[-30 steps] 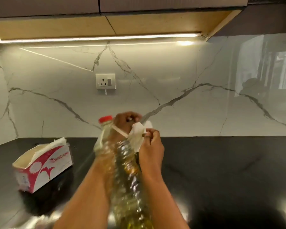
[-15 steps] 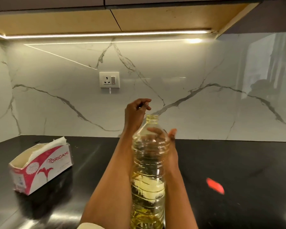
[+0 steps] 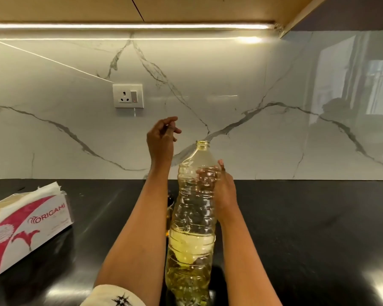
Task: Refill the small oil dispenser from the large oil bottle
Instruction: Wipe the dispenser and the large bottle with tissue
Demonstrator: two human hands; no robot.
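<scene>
Head view. The large oil bottle [image 3: 192,217] stands upright on the black counter [image 3: 307,228], near and centre. Its mouth is uncapped and oil fills only the lower part. The right hand [image 3: 224,193] holds it high up, with fingers curled round the far right side of the shoulder, above the oil line. The left hand [image 3: 161,140] is raised to the left of the bottle and clear of it. Its fingers are loosely curled, thumb and forefinger close together; whether they pinch something small I cannot tell. A dark-topped thing [image 3: 170,200] just left of the bottle, mostly hidden by the left forearm, may be the dispenser, but too little shows to be sure. A tissue box [image 3: 29,228] lies well apart at the near left.

The risks, as I judge them:
- **Buckling:** the bottle wall looks thin and ribbed, so a one-handed squeeze near the top could buckle it. It might then tilt or slip, and with the cap off, oil would run onto the counter.
- **Overshooting:** tipping the bottle with only that high grip would likely send the oil out in a gulp, past a narrow neck.
- **Knocking:** the left forearm passes just beside the hidden thing and could knock it over.
</scene>
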